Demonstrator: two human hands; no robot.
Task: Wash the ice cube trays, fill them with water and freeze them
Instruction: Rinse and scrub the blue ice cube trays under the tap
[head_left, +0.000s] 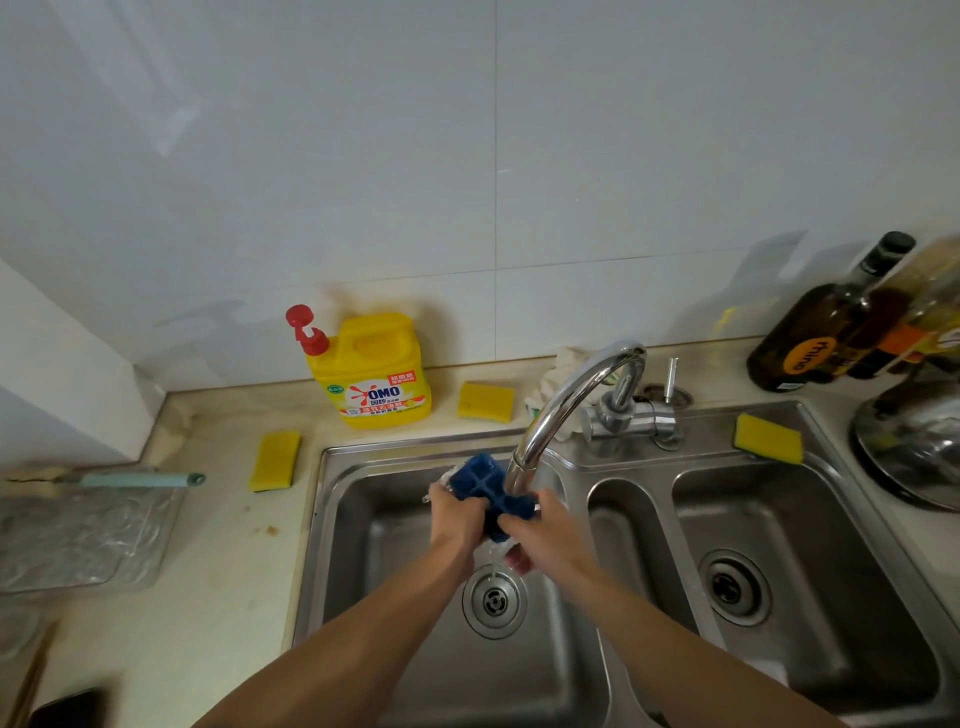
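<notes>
A dark blue ice cube tray (480, 480) is held over the left sink basin (374, 525), right under the spout of the chrome faucet (566, 395). My left hand (456, 514) grips the tray's left side. My right hand (540, 530) grips its right lower part. Water runs off the tray and falls toward the drain (493, 601). The tray's lower half is hidden by my fingers.
A yellow detergent bottle (376, 371) stands behind the sink. Yellow sponges lie on the counter (275, 461) (485, 401) and on the right basin's rim (769, 439). A clear plastic tray (78, 535) sits at left, dark bottles (826, 332) and a steel lid (919, 447) at right.
</notes>
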